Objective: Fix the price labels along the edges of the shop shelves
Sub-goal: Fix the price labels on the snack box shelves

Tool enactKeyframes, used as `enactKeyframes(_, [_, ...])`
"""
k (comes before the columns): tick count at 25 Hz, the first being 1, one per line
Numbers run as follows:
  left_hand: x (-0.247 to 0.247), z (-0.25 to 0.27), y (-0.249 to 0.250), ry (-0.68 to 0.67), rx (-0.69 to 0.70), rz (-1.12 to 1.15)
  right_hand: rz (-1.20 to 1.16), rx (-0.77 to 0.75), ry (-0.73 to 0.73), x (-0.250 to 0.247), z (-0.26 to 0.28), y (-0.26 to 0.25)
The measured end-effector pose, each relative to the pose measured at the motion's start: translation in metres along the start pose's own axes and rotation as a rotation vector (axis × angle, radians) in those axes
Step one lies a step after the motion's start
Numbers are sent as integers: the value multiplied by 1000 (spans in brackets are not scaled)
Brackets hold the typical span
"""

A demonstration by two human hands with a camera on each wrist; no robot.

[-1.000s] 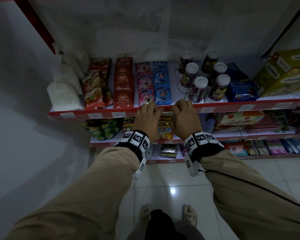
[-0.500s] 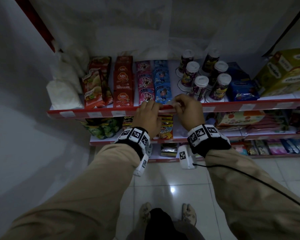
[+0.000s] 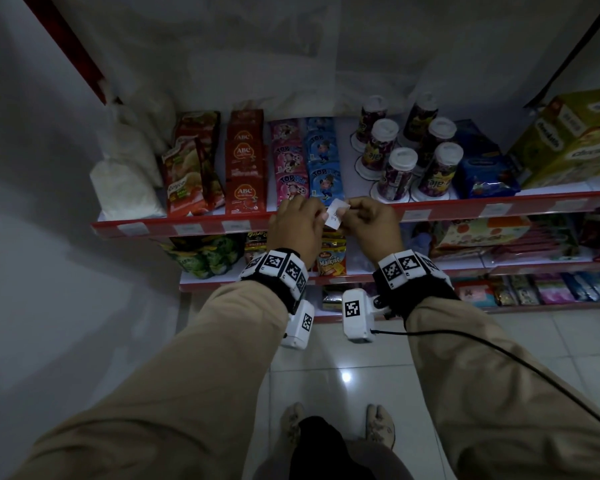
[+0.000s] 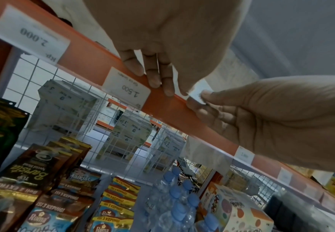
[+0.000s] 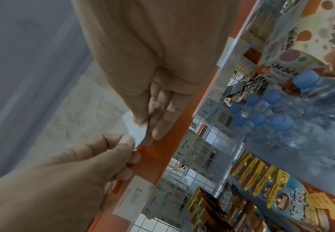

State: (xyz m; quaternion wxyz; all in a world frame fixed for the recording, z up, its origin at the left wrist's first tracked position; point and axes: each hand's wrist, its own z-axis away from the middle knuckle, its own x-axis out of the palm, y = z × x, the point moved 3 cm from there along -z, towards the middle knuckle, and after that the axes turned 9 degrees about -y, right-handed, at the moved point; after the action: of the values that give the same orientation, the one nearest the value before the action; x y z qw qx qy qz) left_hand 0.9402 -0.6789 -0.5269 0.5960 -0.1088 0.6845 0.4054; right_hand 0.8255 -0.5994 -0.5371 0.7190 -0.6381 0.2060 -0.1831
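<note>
- White paper price label [image 3: 335, 213] held loose above the red front edge [image 3: 465, 204] of the top shelf, near its middle; left hand [image 3: 297, 226] pinches its left end, right hand [image 3: 371, 220] pinches its right end; writing on it too small to read in the head view.
- Left fingertips [image 4: 152, 80] also rest on the edge strip, as seen in the left wrist view; right fingers [image 5: 158, 125] lie against the same strip.
- Mounted label reading "1.500" [image 4: 127, 87] sits in the strip just left of the hands; a further one reading "Rp. 2.000" [image 4: 31, 36] lies nearer the left end.
- Top shelf stock: red "ABC" sachets [image 3: 245, 168]; pink and blue "TOP" sachets [image 3: 307, 161]; lidded cups [image 3: 409, 157] marked "ale-ale"; white bags [image 3: 125, 181] at the left end.
- Shelf below: "Malkist" packs by Roma [image 3: 331, 261]; "Barista" sachets [image 4: 29, 174]; a wrapped pack of blue-capped water bottles [image 5: 278, 113].
- Wire mesh backing [image 4: 63, 94] behind the lower shelf; pale tiled floor [image 3: 343, 368]; grey wall [image 3: 32, 202] at the left; lighting dim.
</note>
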Motion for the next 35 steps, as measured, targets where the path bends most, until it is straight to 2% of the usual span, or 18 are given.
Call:
enactKeyframes(4, [0,-2,1,-16,-19,-51,60,-57,6,-11,6,-3])
enactKeyframes(10, [0,-2,0,-62,-3,-170,264,-125,108,-28,6,-6])
enactKeyframes(12, [0,-2,-1,-78,12,-189,402,-219,19,-23,5,-13])
enactKeyframes(14, [-1,-1,0,-88,26,-211,663,-307,-104,-14,1,-19])
enactKeyframes(16, [-2,-1,-1,-94,39,-238,920,-317,-201,-8,-4,-19])
enactKeyframes(17, [-3,0,-1,-93,50,-237,972,-310,-215,-8,-6,-18])
enactKeyframes(19, [-5,1,-3,-75,82,-175,896,-302,-159,-14,-6,-17])
enactKeyframes(21, [-7,1,-4,-46,104,-94,724,-281,-38,-22,-5,-18])
enactKeyframes(23, [-7,0,-5,-37,102,-71,672,-279,27,-26,-6,-18])
enactKeyframes(35, [-2,-5,-2,-51,83,-225,925,-306,-96,-16,-9,-12])
